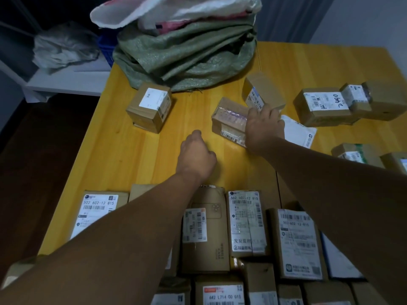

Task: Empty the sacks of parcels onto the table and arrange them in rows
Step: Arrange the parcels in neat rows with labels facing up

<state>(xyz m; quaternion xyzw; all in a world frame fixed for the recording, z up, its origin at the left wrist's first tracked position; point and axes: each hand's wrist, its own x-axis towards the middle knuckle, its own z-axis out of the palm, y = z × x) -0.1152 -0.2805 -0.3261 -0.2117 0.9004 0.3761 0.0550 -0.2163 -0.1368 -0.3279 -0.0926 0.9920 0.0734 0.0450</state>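
Note:
Empty green woven sacks (187,56) lie heaped at the table's far end, with a white sack (167,9) on top. Rows of labelled cardboard parcels (246,223) fill the near edge. Loose parcels lie further out: a brown box (149,106), a taped parcel (229,119), a tilted box (262,91) and a white mailer (299,130). My right hand (264,126) reaches over the taped parcel and the mailer, fingertips touching the foot of the tilted box. My left hand (196,155) hovers over bare table with fingers curled under, holding nothing I can see.
The yellow wooden table (123,150) drops off on the left to dark floor. More boxes (323,106) sit at the right side. A white shelf (66,82) with a grey bundle and a blue crate (108,47) stand beyond the far left corner.

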